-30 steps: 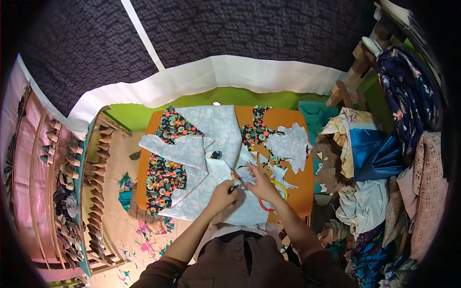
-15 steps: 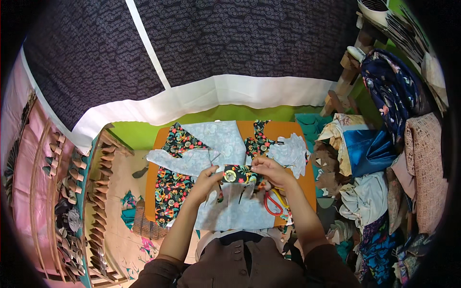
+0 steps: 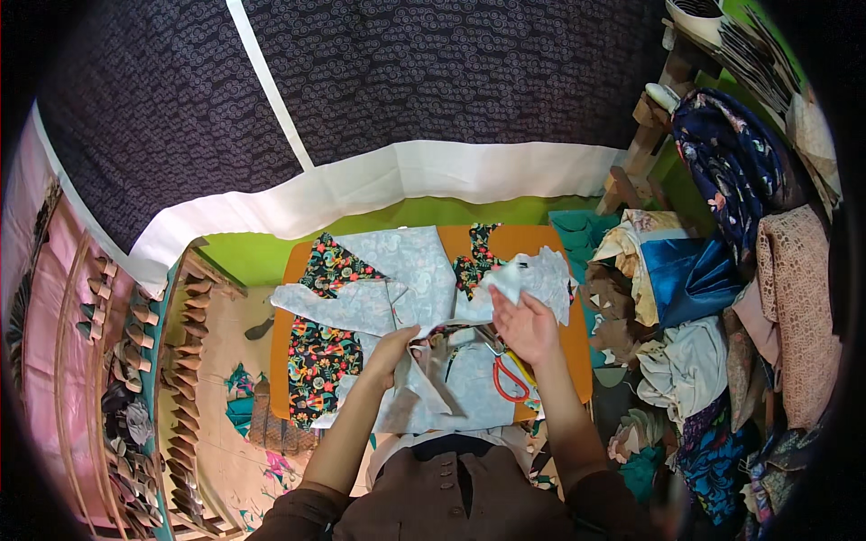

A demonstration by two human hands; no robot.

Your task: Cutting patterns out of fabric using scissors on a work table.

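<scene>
My left hand (image 3: 393,353) pinches the edge of a small fabric piece (image 3: 429,347), its pale back partly facing up. My right hand (image 3: 530,329) is turned palm up with its fingers extended; a pale end of fabric (image 3: 505,283) stands at the fingertips, apparently held there. Beneath both hands lie larger pale-backed fabric pieces (image 3: 410,248) and black floral fabric (image 3: 323,371). Scissors (image 3: 511,382) with red and yellow handles rest just below my right hand, blades partly hidden.
An orange-brown table (image 3: 579,361) bears the fabric. Stacked cloth (image 3: 686,365) crowds the right side, with a dark blue floral cloth (image 3: 732,171) above. Shoe-shaped forms (image 3: 185,388) line racks at the left. A dark patterned curtain (image 3: 469,72) hangs behind.
The small fabric piece has turned from its floral side to its pale side. My right hand has rolled palm up and moved slightly right; my left hand has shifted slightly down.
</scene>
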